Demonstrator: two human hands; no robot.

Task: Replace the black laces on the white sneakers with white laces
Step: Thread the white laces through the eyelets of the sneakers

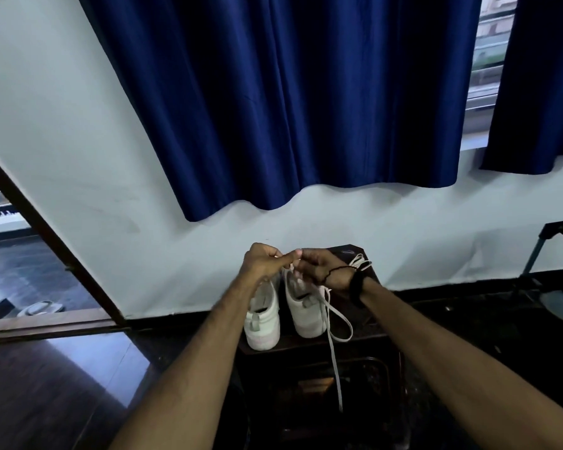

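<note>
Two white sneakers stand side by side on a small dark stool (309,347), heels toward me: the left sneaker (263,323) and the right sneaker (306,311). Above their toes, my left hand (263,262) and my right hand (322,266) meet, both pinching a white lace (333,345). One end of that lace loops down the right sneaker's side and hangs past the stool's front edge. Another white lace (360,262) lies bunched on the stool behind my right wrist. No black lace is in view.
A dark blue curtain (290,102) hangs over the pale wall behind the stool. An open doorway with a wooden frame (46,235) is at the left, sandals (41,308) beyond it. A table leg (533,254) stands at the right. The floor is dark and glossy.
</note>
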